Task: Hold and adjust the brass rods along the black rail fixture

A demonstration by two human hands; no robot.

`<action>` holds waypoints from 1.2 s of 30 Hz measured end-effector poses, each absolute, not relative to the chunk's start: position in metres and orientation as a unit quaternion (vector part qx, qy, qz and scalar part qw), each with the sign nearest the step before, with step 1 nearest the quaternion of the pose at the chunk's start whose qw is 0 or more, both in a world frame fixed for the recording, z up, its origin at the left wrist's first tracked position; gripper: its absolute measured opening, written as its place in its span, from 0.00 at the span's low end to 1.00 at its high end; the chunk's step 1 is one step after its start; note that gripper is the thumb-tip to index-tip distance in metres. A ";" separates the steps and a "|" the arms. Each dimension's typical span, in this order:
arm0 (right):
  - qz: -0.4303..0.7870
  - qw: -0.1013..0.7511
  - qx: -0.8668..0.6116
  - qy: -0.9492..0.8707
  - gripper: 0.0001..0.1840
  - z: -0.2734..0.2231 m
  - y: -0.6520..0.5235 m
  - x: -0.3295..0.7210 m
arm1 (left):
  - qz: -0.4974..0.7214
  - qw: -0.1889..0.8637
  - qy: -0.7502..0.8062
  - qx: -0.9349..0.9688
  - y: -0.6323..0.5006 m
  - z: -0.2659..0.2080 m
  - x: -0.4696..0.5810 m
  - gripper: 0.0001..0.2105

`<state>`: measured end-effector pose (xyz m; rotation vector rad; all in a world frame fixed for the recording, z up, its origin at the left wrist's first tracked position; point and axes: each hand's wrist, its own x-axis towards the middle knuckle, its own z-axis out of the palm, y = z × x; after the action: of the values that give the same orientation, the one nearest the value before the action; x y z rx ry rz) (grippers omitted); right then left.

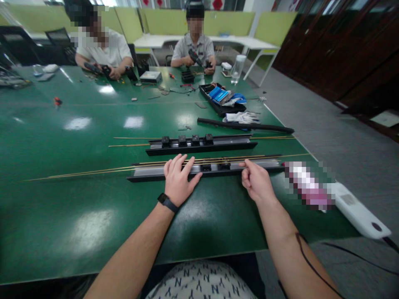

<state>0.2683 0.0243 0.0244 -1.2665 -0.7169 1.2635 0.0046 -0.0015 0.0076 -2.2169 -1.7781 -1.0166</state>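
Observation:
My left hand lies with fingers spread across the nearer black-and-silver channel, over several thin brass-coloured rods. The rods run lengthwise along this channel and stick out past its left end. Two small black blocks sit inside, right of my left hand. At the channel's right half is my right hand, most fingers curled in and the index finger pointing left at the rods. Whatever its fingers may pinch is hidden. Behind lies a second channel with several black blocks and more rods.
A black tube, white gloves and a black tray with blue packets lie farther back. A white power strip is at the right edge. Across the green table, two people hold power drills; a clear bottle stands nearby.

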 end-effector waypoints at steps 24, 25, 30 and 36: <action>0.526 0.570 -0.555 -0.301 0.17 0.025 0.025 0.268 | -0.335 0.065 -0.587 -0.734 -0.002 0.007 0.005 0.23; 0.528 0.568 -0.554 -0.301 0.17 0.025 0.025 0.268 | -0.336 0.065 -0.587 -0.734 -0.002 0.007 0.005 0.23; 0.506 0.593 -0.557 -0.286 0.16 0.023 0.026 0.272 | -0.340 0.061 -0.586 -0.733 -0.001 0.007 0.005 0.24; 0.519 0.578 -0.554 -0.300 0.18 0.024 0.025 0.270 | -0.336 0.062 -0.591 -0.731 -0.002 0.007 0.005 0.24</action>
<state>0.2697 0.0255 0.0239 -1.2969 -0.7017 1.2140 0.0053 -0.0018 0.0072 -2.2105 -1.7863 -1.0146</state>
